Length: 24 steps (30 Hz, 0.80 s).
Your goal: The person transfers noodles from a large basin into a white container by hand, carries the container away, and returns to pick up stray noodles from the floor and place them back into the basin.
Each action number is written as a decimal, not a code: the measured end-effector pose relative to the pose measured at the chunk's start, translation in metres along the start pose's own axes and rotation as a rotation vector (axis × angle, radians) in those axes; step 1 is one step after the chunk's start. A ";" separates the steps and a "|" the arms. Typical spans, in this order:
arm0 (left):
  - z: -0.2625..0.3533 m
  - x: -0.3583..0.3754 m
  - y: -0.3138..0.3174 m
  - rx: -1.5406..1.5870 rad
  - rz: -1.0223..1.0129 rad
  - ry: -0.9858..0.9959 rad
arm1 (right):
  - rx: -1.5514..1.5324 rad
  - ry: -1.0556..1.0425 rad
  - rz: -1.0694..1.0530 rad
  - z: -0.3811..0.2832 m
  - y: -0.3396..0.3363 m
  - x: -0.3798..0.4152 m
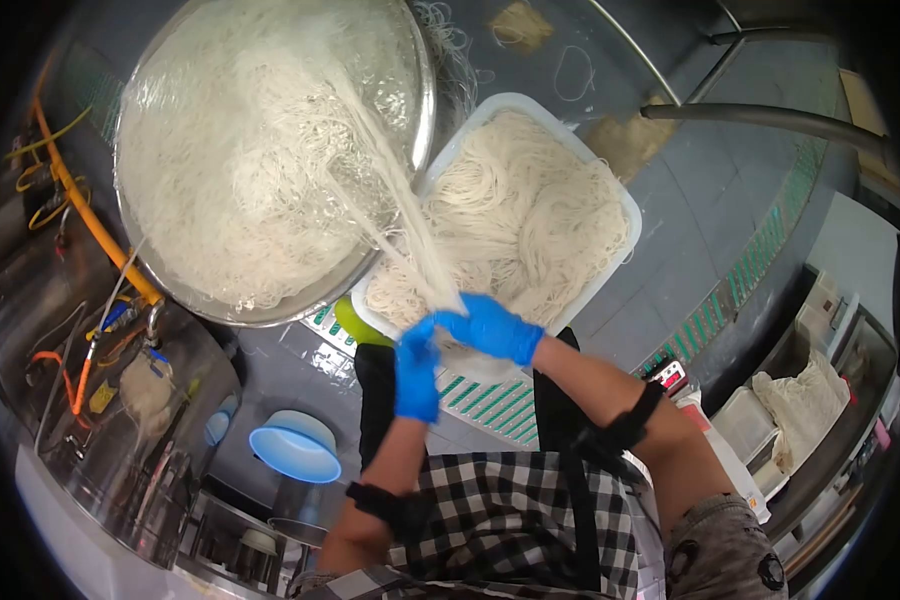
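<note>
A long bundle of white noodles (395, 205) stretches from the large round metal vat (422, 70) to my gloved hands. My right hand (495, 330), in a blue glove, is closed around the bundle over the near edge of the white rectangular tub (633, 215). Just left of it, my left hand (417, 372), gloved in blue too, has its fingers curled against the same bundle, partly hidden from view. Pale noodles lie in swirls and heaps in the tub. In the vat, a mass of noodles (240, 170) sits in water.
Left of me stand metal equipment and an orange pipe (90, 215). A blue basin (295, 447) is on the floor. Green-slotted drain grating (490, 405) runs beneath me. Metal tube framing (760, 115) stands at upper right, and a cloth (805, 405) lies on the right-hand counter.
</note>
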<state>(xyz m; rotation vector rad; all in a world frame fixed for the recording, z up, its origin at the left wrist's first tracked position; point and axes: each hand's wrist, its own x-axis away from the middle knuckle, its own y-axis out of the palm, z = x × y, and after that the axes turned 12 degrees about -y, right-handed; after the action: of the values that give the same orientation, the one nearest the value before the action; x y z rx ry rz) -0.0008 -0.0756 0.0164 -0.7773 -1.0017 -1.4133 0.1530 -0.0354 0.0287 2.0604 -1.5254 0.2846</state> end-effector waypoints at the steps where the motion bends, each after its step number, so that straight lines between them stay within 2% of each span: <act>1: 0.005 -0.028 -0.019 -0.076 0.037 0.000 | 0.020 -0.199 0.056 0.009 0.012 0.010; 2: 0.029 -0.049 -0.021 0.317 -0.192 -0.176 | 0.218 -0.334 -0.003 0.015 0.020 0.019; 3: 0.055 -0.061 -0.012 0.350 -0.200 -0.157 | 0.415 -0.467 -0.061 0.020 0.026 0.030; 4: 0.084 -0.075 -0.006 0.430 -0.334 -0.290 | 0.598 -0.403 -0.236 0.018 0.032 0.045; 5: 0.112 -0.082 0.009 0.452 -0.513 -0.299 | 0.777 -0.328 -0.411 0.015 0.035 0.059; 6: 0.127 -0.105 0.014 0.632 -0.564 -0.405 | 0.777 -0.317 -0.409 0.017 0.036 0.069; 8: 0.164 -0.129 0.025 0.646 -0.387 -0.483 | 0.859 -0.448 -0.514 0.020 0.033 0.083; 9: 0.165 -0.164 0.007 0.651 -0.386 -0.485 | 0.858 -0.444 -0.518 0.031 0.028 0.087; 10: 0.158 -0.208 -0.021 0.456 -0.631 -0.400 | 0.921 -0.285 -0.527 0.052 0.019 0.087; 11: 0.172 -0.190 -0.008 0.251 -0.865 -0.308 | 0.981 -0.126 -0.532 0.063 0.012 0.085; 12: 0.163 -0.165 0.012 0.275 -0.256 -0.161 | 1.100 -0.030 -0.514 0.075 0.001 0.081; 13: 0.157 -0.141 0.021 0.159 -0.200 -0.100 | 1.218 0.061 -0.492 0.081 -0.010 0.071; 14: 0.151 -0.123 0.026 0.039 -0.144 -0.037 | 1.182 -0.003 -0.296 0.089 -0.020 0.060; 15: 0.140 -0.100 0.034 -0.237 -0.040 0.085 | 1.136 -0.065 -0.100 0.093 -0.029 0.047; 16: 0.099 -0.100 0.029 -0.378 0.083 0.406 | 0.689 -0.086 0.116 0.092 -0.037 0.027; 17: 0.101 -0.060 0.044 -0.201 -0.033 0.115 | 0.235 -0.096 0.315 0.089 -0.043 0.005; 18: 0.085 -0.040 0.047 -0.436 -0.108 0.252 | -0.212 0.032 0.316 0.063 -0.048 -0.013; 19: 0.065 -0.023 0.055 -0.433 -0.172 0.368 | -0.656 0.161 0.306 0.028 -0.049 -0.029; 20: 0.040 -0.013 0.054 -0.656 -0.225 0.389 | -0.656 0.161 0.305 0.008 -0.045 -0.043; 21: 0.018 -0.006 0.051 -0.878 -0.277 0.410 | -0.680 0.184 0.203 -0.008 -0.039 -0.058; 22: 0.004 0.004 0.055 -1.019 -0.333 0.358 | -0.702 0.206 0.102 -0.016 -0.035 -0.068; 23: -0.007 0.011 0.056 -1.157 -0.388 0.303 | -0.698 0.207 0.101 -0.016 -0.035 -0.074; 24: -0.022 0.010 0.049 -1.153 -0.388 0.306 | -0.477 0.238 0.100 -0.015 -0.036 -0.080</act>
<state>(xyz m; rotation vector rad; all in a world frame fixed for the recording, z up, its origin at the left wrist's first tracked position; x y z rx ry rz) 0.0486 -0.0971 0.0227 -1.1442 0.0054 -2.3898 0.1620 0.0450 -0.0075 1.5259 -1.3913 0.1741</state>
